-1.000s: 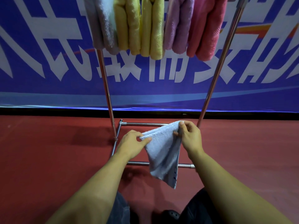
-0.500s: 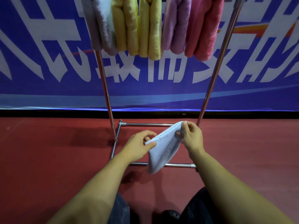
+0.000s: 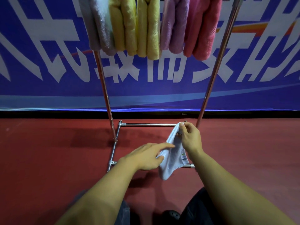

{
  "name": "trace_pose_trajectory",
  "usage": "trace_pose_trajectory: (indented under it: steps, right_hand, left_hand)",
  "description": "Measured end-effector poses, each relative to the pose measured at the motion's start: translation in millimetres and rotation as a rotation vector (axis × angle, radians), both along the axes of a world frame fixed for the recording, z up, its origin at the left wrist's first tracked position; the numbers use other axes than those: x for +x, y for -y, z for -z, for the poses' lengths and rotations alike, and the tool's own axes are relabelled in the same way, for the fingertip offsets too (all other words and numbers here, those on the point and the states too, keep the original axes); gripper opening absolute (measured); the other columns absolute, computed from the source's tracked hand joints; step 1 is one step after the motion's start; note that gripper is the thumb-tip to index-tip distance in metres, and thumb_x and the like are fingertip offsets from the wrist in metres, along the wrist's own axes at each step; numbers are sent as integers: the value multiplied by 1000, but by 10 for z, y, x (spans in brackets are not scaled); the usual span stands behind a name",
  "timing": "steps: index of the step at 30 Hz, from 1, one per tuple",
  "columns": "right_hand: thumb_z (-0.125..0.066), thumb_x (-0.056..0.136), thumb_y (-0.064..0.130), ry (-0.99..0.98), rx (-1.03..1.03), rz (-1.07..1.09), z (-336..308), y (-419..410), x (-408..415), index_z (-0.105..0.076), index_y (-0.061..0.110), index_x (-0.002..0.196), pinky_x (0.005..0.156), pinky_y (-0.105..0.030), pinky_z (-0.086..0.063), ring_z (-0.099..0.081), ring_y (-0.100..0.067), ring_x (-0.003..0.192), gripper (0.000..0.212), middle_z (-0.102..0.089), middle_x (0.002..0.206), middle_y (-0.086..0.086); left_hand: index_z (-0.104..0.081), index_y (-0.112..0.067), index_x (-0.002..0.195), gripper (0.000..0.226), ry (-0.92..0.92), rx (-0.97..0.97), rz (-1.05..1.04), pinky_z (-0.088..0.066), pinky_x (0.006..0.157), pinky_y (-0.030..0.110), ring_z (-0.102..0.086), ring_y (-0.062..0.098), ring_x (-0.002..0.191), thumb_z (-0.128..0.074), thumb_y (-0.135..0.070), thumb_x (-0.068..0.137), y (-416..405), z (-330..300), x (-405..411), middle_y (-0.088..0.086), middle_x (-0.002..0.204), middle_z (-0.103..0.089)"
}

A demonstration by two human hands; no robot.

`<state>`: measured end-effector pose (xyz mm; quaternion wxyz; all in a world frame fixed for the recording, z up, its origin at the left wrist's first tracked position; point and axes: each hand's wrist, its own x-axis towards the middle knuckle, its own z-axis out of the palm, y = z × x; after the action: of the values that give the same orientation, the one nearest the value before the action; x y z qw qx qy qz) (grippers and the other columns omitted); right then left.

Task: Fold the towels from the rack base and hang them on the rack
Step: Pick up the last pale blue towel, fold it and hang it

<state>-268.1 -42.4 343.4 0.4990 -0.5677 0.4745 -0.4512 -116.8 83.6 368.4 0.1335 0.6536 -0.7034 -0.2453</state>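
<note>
A pale blue towel (image 3: 171,158) hangs in the air above the steel rack base (image 3: 146,125). My right hand (image 3: 189,138) pinches its top corner between thumb and fingers. My left hand (image 3: 146,157) reaches in from the left, index finger stretched out along the towel's left edge, thumb under the cloth, pinching that edge. Several folded towels hang from the top of the rack: grey (image 3: 99,26), yellow (image 3: 134,26), lilac (image 3: 175,25) and pink (image 3: 203,28).
The rack's two steel uprights (image 3: 104,88) (image 3: 214,73) rise from the base on a red floor (image 3: 48,159). A blue banner with white characters (image 3: 48,62) covers the wall behind. My dark trousers and a shoe (image 3: 172,215) show at the bottom.
The towel has gone from spread between both hands to hanging narrow from my right hand. My left hand let go of its corner, dropped lower and moved right to the towel's left edge.
</note>
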Motion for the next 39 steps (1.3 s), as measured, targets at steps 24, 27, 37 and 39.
trace_pose_trajectory:
  steps: [24, 27, 37, 39]
  right_hand:
    - [-72, 96, 14, -146, 14, -567, -31, -282, 214, -76, 4, 93, 72, -27, -56, -60, -6, 69, 11, -73, 79, 0]
    - [-75, 94, 16, -158, -9, -574, -39, -305, 234, -77, 8, 92, 75, -28, -55, -62, -7, 71, 9, -75, 81, -1]
    - [-87, 81, 18, -290, -175, -458, -37, -330, 302, -71, 31, 86, 77, -20, -54, -69, 2, 80, 21, -76, 85, 13]
    - [-83, 85, 20, -323, -212, -429, -25, -301, 306, -70, 34, 81, 80, -29, -57, -70, -5, 81, 20, -76, 84, 13]
  left_hand:
    - [-69, -8, 106, 20, -693, -1, -560, -49, 52, 23, -66, 12, 61, -59, -8, 88, 144, 146, 334, 7, 81, -73]
    - [-69, -5, 104, 24, -789, 28, -610, -51, 57, 25, -70, 18, 70, -49, -7, 90, 130, 123, 342, 10, 84, -76]
    - [-67, 0, 106, 33, -1103, -13, -684, -62, 76, 35, -76, 32, 83, -35, -4, 101, 85, -38, 284, 23, 94, -77]
    - [-66, -5, 114, 33, -982, -2, -665, -61, 73, 32, -76, 29, 85, -38, -1, 97, 93, -11, 291, 19, 96, -78]
